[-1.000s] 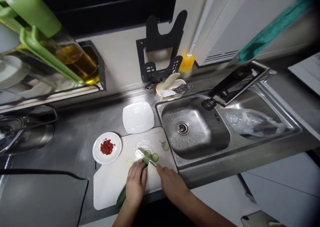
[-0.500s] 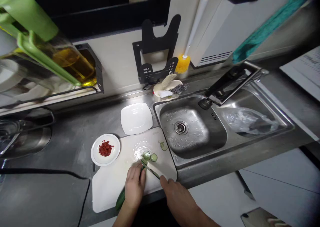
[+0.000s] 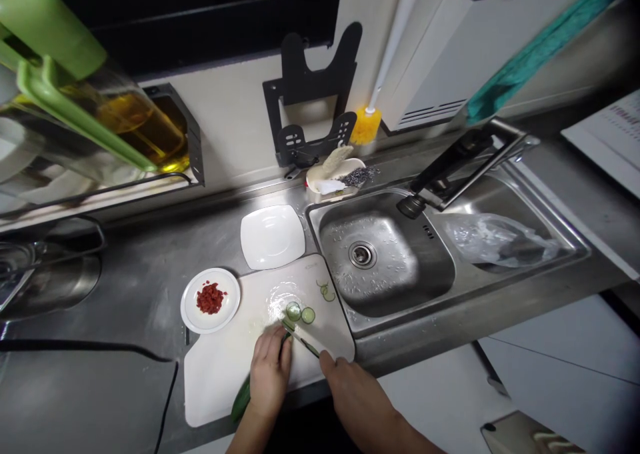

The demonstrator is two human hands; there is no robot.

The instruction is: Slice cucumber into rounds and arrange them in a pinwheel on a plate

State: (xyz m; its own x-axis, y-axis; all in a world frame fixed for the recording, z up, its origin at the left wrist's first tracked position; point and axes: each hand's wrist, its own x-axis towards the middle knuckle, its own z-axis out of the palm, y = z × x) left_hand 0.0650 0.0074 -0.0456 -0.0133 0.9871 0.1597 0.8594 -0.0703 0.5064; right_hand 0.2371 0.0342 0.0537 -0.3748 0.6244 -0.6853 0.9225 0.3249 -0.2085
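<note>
A white cutting board point(image 3: 220, 374) lies on the steel counter in front of me. My left hand point(image 3: 269, 374) presses down on a green cucumber point(image 3: 241, 399), fingers curled over it. My right hand point(image 3: 353, 391) grips the handle of a knife point(image 3: 301, 337) whose blade rests against the cucumber's cut end. Two round cucumber slices point(image 3: 301, 313) lie just beyond the blade. Thin green peel pieces point(image 3: 326, 291) sit near the board's right edge.
A small round plate with chopped red bits point(image 3: 211, 299) sits left of the board. A white square plate point(image 3: 273, 237) stands behind it. The steel sink point(image 3: 385, 261) is to the right, with a black faucet point(image 3: 450, 171). A black cable point(image 3: 165, 401) runs on the left.
Since a second ago my right hand has drawn the knife back toward me along the cucumber's end. In the last half second nothing has visibly moved.
</note>
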